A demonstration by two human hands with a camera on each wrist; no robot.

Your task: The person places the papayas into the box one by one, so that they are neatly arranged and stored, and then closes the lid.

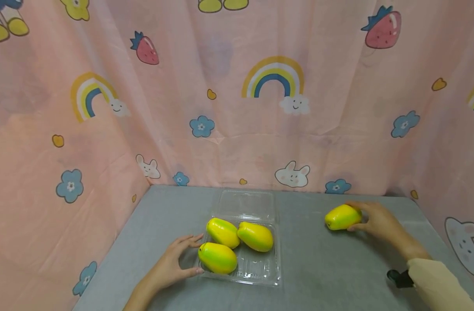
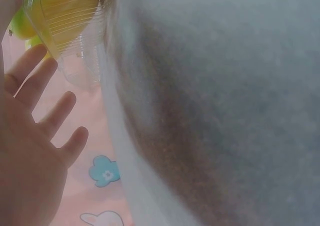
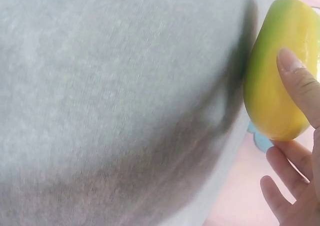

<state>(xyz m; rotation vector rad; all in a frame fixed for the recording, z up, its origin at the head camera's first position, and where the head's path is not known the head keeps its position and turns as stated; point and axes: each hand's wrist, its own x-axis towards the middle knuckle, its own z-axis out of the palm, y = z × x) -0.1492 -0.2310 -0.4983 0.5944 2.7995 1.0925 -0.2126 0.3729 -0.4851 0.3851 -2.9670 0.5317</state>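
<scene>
My right hand point(image 1: 376, 220) grips a yellow-green papaya point(image 1: 342, 217) at the right of the table, thumb on its near side and fingers behind. In the right wrist view the thumb point(image 3: 300, 81) presses along the papaya point(image 3: 275, 81), whose lower side is close over the grey surface. Left of centre stands an open clear plastic box point(image 1: 256, 272) with three similar papayas inside, one point(image 1: 218, 258) at front left, the others point(image 1: 223, 232) behind. My left hand point(image 1: 170, 261) is spread at the box's left side. Its fingertips point(image 2: 40, 51) are right at the box wall in the left wrist view.
The box's clear lid point(image 1: 246, 205) lies folded back toward the rear. A grey cloth point(image 1: 310, 268) covers the table. Pink printed curtain point(image 1: 237, 147) rises along the back and sides. A dark wrist device point(image 1: 401, 278) shows beside the right sleeve.
</scene>
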